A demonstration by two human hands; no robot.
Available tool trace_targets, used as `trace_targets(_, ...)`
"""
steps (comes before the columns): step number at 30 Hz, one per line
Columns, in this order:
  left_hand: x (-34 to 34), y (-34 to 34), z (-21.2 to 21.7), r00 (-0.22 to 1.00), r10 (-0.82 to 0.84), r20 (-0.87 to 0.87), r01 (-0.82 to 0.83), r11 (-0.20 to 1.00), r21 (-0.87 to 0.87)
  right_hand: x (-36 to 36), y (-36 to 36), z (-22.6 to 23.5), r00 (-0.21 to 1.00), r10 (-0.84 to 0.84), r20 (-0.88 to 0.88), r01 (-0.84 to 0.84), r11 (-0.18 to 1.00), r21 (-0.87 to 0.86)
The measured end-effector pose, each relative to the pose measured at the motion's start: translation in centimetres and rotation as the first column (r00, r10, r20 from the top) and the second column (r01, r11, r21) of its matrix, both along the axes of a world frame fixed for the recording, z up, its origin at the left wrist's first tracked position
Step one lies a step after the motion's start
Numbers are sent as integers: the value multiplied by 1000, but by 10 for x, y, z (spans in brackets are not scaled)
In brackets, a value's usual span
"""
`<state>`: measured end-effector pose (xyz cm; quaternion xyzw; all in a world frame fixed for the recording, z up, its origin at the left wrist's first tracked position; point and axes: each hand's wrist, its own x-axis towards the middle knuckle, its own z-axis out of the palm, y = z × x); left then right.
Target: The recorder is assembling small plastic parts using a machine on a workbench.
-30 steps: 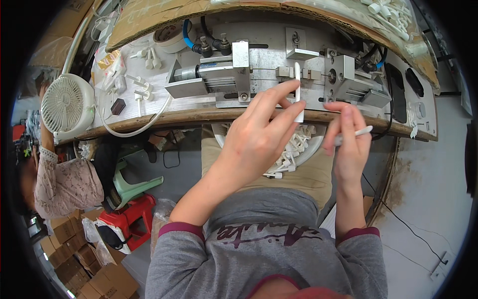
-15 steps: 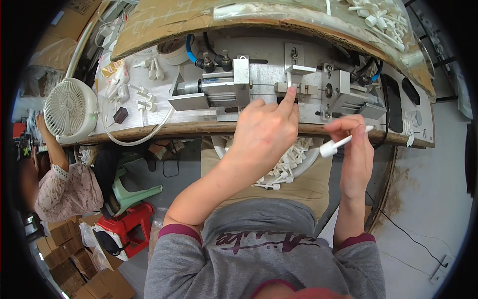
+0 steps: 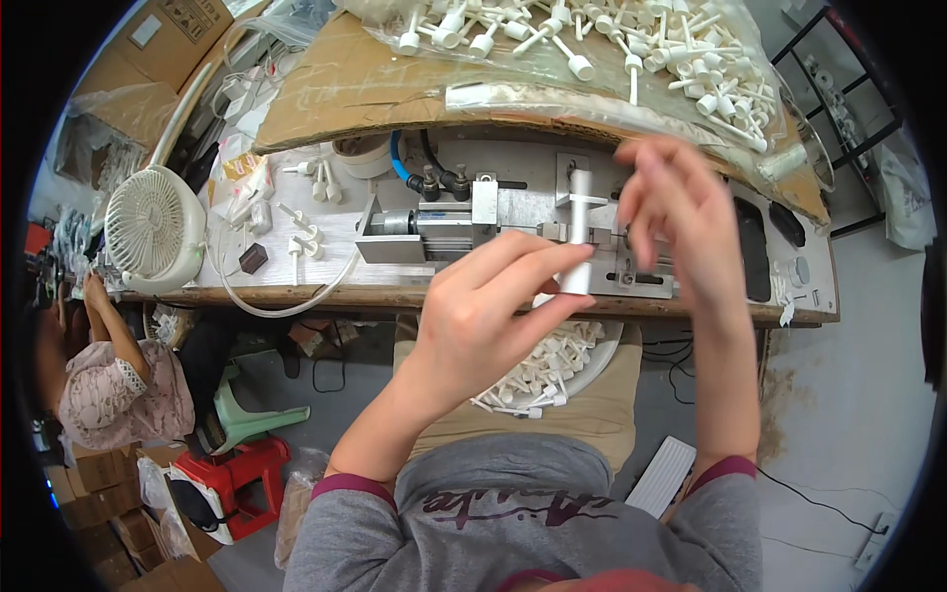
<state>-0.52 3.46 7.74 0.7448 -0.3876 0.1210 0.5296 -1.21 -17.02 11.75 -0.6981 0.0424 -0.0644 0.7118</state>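
Observation:
My left hand (image 3: pixel 483 306) pinches a white plastic stem piece (image 3: pixel 576 279) between thumb and fingers. The piece stands nearly upright in the view, its wide cap end toward me. Behind it lies the metal clamping fixture (image 3: pixel 434 237), with cylinders on both sides of a small central holder. My right hand (image 3: pixel 686 212) is raised over the fixture's right side, just short of the cardboard shelf. Its fingers are blurred but look apart, and nothing shows in them. A bowl (image 3: pixel 614 357) on my lap holds many similar white pieces (image 3: pixel 547 370).
A cardboard shelf (image 3: pixel 326 104) overhangs the bench and bears a heap of white pieces (image 3: pixel 691 59). At the left stand a white fan (image 3: pixel 153 227) and a few loose pieces (image 3: pixel 306 242). A dark phone (image 3: pixel 752 247) lies at the right. Another person (image 3: pixel 128 385) sits at the far left.
My left hand has drawn back from the fixture's centre and now holds a white piece. My right hand has moved up toward the shelf, and the piece it held no longer shows there.

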Motion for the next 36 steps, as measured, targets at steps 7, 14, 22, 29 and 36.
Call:
trace_targets(7,1,-10,-43,955,96,281,-174,948,266,116,-53,7,915,39,402,394,131,-910)
trace_targets(14,5,-26,-58,949,80,304,-185,924,334,137,-32,2,977,-68,200,211,228,-951)
trace_targets(22,7,-22,-61,943,73,323,-202,901,384,116,-43,-9,887,-48,459,424,478,-769)
trace_targets(29,6,-17,-31,995,35,96,-53,979,198,95,-51,5,787,-74,612,557,511,-655)
trace_targets(36,62,-27,14,975,159,153,-136,980,-147,4,-13,-17,782,-24,623,535,539,-650)
